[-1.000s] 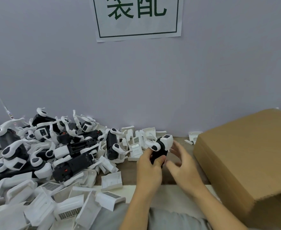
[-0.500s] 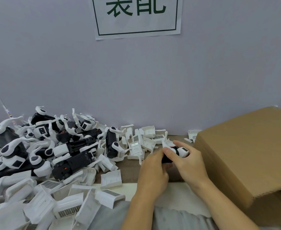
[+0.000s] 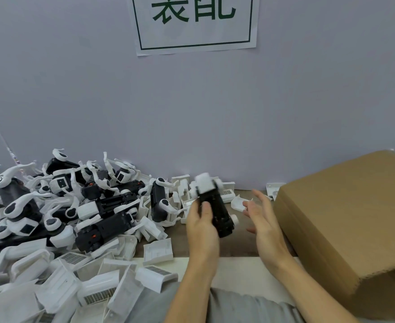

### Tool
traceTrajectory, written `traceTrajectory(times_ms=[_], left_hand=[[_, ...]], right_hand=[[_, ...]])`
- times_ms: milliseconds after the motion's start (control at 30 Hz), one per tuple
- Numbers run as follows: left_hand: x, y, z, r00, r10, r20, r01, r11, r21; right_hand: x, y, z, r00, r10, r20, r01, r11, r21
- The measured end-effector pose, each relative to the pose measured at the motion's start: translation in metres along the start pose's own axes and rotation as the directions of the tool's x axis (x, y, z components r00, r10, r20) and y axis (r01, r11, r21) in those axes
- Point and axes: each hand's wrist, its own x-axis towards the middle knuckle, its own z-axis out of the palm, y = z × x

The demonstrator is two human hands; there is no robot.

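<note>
One large brown cardboard box (image 3: 345, 229) fills the right of the table (image 3: 238, 249), unmoved since a second ago. The heap of black-and-white plastic units (image 3: 94, 206) on the left has not shifted either, nor have the loose white plastic covers (image 3: 59, 283) scattered in front of it.

What changes is in the middle. Half a second ago both hands were closed on the black oblong plastic unit with a white end cap (image 3: 218, 213), low near the table's far side. Now the left hand (image 3: 201, 231) alone grasps it, fingers clenched round its middle. It holds the unit up clear of the table, tilted, with the cap end away from the person and blurred by motion. The right hand (image 3: 263, 220) has let go. It hangs just beside the unit without touching it, fingers spread and released, holding nothing.

I judge the two-handed fitting step on this piece finished. The unit likely goes to the heap next, or is being turned for a check.
</note>
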Motion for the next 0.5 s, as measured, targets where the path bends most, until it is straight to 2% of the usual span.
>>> traceTrajectory(times_ms=[67,100,167,267,333,500], left_hand=[[0.0035,0.0035,-0.0043,0.973,-0.228,0.027,0.223,0.909,-0.353],[0.0051,0.0045,-0.0075,0.958,-0.278,0.07,0.28,0.859,-0.429],[0.0063,0.006,-0.0095,0.941,-0.323,0.102,0.336,0.857,-0.391],[0.0043,0.0052,-0.0067,0.914,-0.403,0.051,0.401,0.873,-0.277],[0.004,0.0052,-0.0045,0.906,-0.417,0.066,0.417,0.86,-0.294],[0.0018,0.0095,-0.0056,0.899,-0.391,0.198,0.438,0.788,-0.432]], right_hand=[[0.0012,0.0001,-0.0013,0.999,0.023,-0.025,-0.023,1.0,0.001],[0.0017,-0.0004,-0.0011,0.999,0.028,-0.032,-0.029,1.0,-0.005],[0.0022,-0.0008,0.0003,0.999,0.032,-0.042,-0.033,0.999,-0.013],[0.0028,0.0001,0.0018,0.997,0.04,-0.063,-0.042,0.999,-0.031],[0.0035,0.0009,0.0021,0.996,0.051,-0.078,-0.054,0.998,-0.041],[0.0085,0.0043,-0.0012,0.987,0.116,-0.108,-0.116,0.993,-0.001]])
